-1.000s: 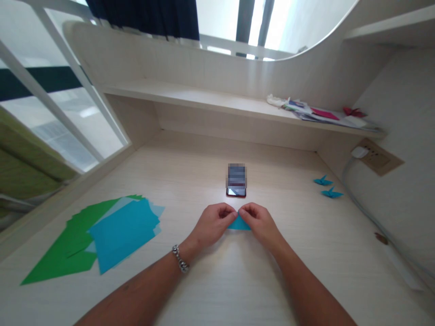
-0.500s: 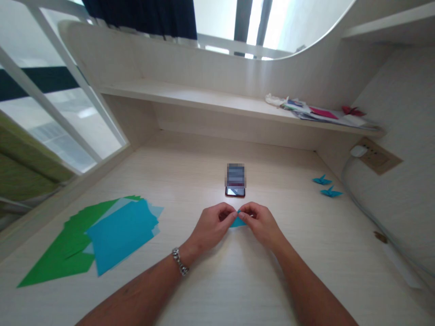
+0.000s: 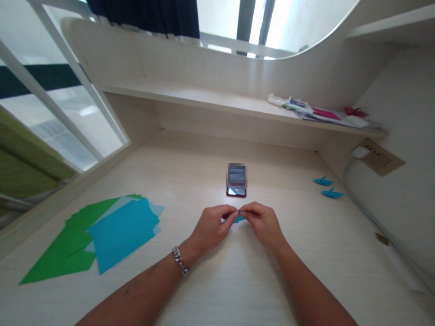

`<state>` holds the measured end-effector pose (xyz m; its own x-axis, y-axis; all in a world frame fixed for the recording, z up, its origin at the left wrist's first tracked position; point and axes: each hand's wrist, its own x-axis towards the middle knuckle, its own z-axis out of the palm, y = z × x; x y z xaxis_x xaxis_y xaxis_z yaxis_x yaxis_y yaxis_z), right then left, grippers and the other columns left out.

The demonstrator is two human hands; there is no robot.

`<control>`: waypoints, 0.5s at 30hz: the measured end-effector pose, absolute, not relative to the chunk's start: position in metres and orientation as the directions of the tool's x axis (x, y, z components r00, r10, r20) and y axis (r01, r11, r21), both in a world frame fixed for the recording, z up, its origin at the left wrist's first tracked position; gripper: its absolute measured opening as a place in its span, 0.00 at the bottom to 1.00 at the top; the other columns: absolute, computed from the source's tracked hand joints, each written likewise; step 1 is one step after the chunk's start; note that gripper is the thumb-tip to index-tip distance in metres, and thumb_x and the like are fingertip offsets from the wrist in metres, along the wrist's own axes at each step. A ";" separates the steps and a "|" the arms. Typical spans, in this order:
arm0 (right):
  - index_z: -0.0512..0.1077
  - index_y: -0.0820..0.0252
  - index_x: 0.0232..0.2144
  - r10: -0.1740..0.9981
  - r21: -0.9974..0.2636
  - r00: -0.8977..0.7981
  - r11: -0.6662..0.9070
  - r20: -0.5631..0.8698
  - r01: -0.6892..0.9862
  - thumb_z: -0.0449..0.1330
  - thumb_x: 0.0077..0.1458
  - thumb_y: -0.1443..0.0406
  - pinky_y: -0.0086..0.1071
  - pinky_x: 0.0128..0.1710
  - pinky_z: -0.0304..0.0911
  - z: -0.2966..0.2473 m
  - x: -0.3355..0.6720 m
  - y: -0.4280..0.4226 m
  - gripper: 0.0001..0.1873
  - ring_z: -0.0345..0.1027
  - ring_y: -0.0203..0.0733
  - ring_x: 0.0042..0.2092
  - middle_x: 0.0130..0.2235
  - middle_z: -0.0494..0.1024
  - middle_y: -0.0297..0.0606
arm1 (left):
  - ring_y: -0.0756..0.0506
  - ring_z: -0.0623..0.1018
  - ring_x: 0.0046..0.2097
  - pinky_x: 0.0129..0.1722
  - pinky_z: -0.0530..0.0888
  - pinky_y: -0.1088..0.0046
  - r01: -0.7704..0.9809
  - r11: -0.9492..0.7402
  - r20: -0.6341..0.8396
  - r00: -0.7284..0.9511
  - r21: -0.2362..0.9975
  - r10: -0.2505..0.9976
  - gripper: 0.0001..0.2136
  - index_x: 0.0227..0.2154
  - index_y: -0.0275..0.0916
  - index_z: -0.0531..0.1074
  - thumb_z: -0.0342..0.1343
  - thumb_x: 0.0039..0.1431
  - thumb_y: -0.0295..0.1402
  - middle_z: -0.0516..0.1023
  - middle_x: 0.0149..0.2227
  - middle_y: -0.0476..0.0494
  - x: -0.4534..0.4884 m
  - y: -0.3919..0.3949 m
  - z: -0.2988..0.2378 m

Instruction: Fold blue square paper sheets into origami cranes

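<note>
Hands meet mid-frame over the desk (image 3: 217,290), left hand (image 3: 212,226) and right hand (image 3: 263,222) both pinching a small folded blue paper (image 3: 239,218) between fingertips, just below the phone (image 3: 236,181).

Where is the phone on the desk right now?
In the head view, the phone lies at centre, just beyond the left hand and right hand; two blue paper cranes sit to its right.
</note>
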<state>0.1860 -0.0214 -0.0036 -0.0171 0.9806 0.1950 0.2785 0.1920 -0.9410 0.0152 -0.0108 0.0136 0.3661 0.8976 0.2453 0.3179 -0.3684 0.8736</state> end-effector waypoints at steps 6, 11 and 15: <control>0.77 0.57 0.29 0.991 -0.956 -0.011 0.130 0.131 0.261 0.61 0.49 0.63 0.33 0.36 0.64 -0.006 0.184 -0.021 0.06 0.71 0.42 0.34 0.31 0.79 0.37 | 0.45 0.76 0.31 0.33 0.69 0.73 0.292 -0.306 0.198 0.345 0.906 0.917 0.09 0.30 0.41 0.80 0.54 0.55 0.36 0.80 0.30 0.45 0.013 -0.008 0.014; 0.75 0.59 0.28 0.991 -0.946 -0.002 0.125 0.130 0.300 0.59 0.50 0.62 0.31 0.31 0.62 -0.002 0.179 -0.025 0.07 0.68 0.40 0.30 0.28 0.77 0.36 | 0.46 0.76 0.30 0.30 0.68 0.75 0.309 -0.306 0.188 0.356 0.900 0.915 0.10 0.29 0.41 0.79 0.54 0.55 0.37 0.80 0.28 0.46 0.012 -0.006 0.012; 0.73 0.59 0.27 0.990 -0.938 0.003 0.133 0.142 0.319 0.57 0.51 0.63 0.29 0.29 0.60 0.000 0.176 -0.026 0.07 0.65 0.38 0.30 0.28 0.74 0.34 | 0.47 0.75 0.30 0.30 0.68 0.76 0.276 -0.286 0.174 0.367 0.918 0.914 0.10 0.27 0.39 0.78 0.54 0.55 0.35 0.79 0.27 0.47 0.013 -0.006 0.009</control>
<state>0.1764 -0.0262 -0.0003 0.0032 0.9899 0.1419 0.3188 0.1335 -0.9384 0.0133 -0.0055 0.0094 0.3674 0.9136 0.1742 0.2759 -0.2859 0.9177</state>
